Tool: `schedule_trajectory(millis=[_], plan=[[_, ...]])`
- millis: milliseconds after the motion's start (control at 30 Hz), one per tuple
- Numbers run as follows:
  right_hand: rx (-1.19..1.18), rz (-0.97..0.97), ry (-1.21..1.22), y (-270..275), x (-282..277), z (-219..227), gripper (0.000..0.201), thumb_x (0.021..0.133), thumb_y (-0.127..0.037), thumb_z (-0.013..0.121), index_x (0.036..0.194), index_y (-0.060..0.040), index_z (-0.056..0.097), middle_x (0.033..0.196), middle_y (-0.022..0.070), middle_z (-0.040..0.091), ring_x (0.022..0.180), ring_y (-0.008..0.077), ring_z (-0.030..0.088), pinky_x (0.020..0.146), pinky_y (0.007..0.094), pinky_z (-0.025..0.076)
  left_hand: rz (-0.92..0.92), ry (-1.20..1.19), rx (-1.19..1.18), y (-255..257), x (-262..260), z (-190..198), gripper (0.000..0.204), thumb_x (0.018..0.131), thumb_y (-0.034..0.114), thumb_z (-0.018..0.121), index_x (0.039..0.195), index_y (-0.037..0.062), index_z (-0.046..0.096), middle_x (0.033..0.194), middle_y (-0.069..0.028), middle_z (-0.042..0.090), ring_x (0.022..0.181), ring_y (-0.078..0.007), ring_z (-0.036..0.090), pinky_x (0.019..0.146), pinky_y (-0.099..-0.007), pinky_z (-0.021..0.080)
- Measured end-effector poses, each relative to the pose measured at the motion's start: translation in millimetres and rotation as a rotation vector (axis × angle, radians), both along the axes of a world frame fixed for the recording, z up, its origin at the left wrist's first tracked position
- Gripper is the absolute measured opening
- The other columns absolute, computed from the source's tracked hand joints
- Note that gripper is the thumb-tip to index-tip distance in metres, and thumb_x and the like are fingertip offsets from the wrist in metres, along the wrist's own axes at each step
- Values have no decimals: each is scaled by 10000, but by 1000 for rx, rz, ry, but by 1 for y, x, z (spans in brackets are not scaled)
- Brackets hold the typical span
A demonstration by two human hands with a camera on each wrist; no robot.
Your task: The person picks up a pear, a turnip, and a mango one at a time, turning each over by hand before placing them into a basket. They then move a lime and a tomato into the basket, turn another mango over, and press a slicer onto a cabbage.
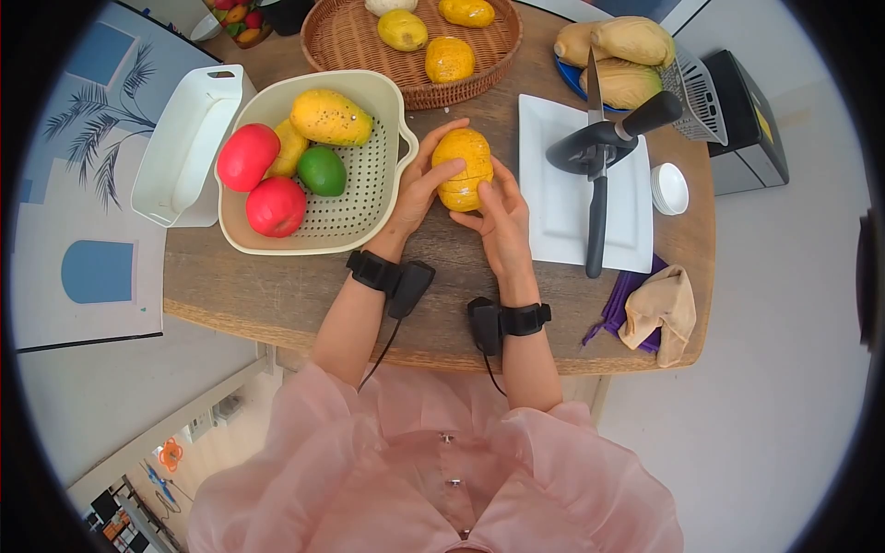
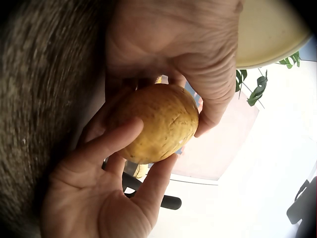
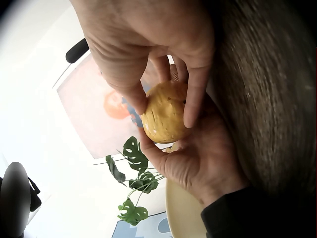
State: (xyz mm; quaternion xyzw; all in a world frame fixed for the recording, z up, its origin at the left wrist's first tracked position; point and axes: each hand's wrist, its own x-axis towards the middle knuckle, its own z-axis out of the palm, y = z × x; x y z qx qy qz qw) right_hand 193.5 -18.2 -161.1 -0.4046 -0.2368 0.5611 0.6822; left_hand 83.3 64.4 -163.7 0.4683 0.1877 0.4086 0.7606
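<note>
A yellow, wrapped-looking fruit (image 1: 464, 170) is held between both hands above the table, just right of the cream colander. The left hand (image 1: 419, 189) grips its left side, the thumb across its front. On the other side the right hand (image 1: 505, 221) holds it with thumb and fingers at the lower right. Both wrist views show the yellow fruit (image 2: 161, 124) (image 3: 167, 111) pinched from two sides, its skin creased. Part of its far side is hidden by fingers.
The cream colander (image 1: 369, 235) holds red, green and yellow produce. Behind are a wicker basket (image 1: 336, 46) with yellow items and a white bin (image 1: 175, 157). At right: a white plate (image 1: 544, 221) with a knife (image 1: 597, 221) and black-handled tool, small white bowls (image 1: 672, 189), and cloths (image 1: 662, 313).
</note>
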Motion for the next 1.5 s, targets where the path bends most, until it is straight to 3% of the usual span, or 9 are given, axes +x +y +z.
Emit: schedule_trajectory(millis=[333, 400, 600, 1067, 1333, 1400, 1500], plan=[[40, -8, -69, 0, -1, 0, 515, 831, -71, 628, 1276, -7, 376, 1212, 140, 455, 1055, 231, 565, 740, 326, 587, 9, -9, -86, 1, 0, 0, 432, 913, 256, 510, 1264, 12, 444, 1162, -91, 526, 1108, -156, 497, 954, -275, 389], [36, -11, -65, -1, -1, 1, 523, 831, -74, 627, 1282, -6, 369, 1212, 141, 457, 1054, 235, 567, 747, 327, 585, 38, 43, -125, 1, 1, -4, 438, 955, 322, 427, 1240, -10, 456, 1169, -107, 526, 1105, -159, 493, 941, -300, 393], [33, -23, -48, 0, -2, 0, 542, 843, -93, 615, 1301, 8, 343, 1224, 149, 458, 1054, 238, 570, 767, 330, 578, 53, 36, -187, 3, 1, -10, 417, 958, 345, 439, 1179, -4, 497, 1104, -91, 554, 1047, -148, 520, 913, -296, 410], [17, -1, -95, -2, -4, -3, 476, 899, -136, 546, 1300, 7, 335, 1221, 146, 479, 1069, 235, 566, 781, 361, 572, 73, 75, -94, 10, 2, -24, 450, 944, 352, 469, 1220, -4, 469, 1157, -92, 526, 1084, -144, 497, 931, -278, 399], [-83, 49, -154, 6, 1, 9, 443, 929, -238, 502, 1270, 4, 356, 1103, 166, 579, 926, 249, 643, 697, 327, 585, 216, 135, 3, 15, 1, -33, 460, 954, 380, 442, 1228, 11, 468, 1132, -89, 551, 1014, -150, 553, 868, -294, 455], [-61, 34, -175, 14, 4, 19, 449, 926, -244, 509, 1264, 11, 360, 1088, 171, 584, 909, 253, 648, 690, 322, 584, 177, 60, -125, 13, 4, -29, 496, 956, 413, 420, 1243, 10, 458, 1164, -104, 548, 1044, -167, 558, 861, -308, 468], [-26, 15, -202, 29, 9, 37, 459, 921, -257, 522, 1253, 21, 369, 1070, 183, 589, 879, 255, 657, 683, 309, 582, 111, 61, -128, 10, 7, -21, 556, 965, 469, 329, 1260, 12, 445, 1199, -141, 533, 1085, -190, 547, 896, -329, 464]])
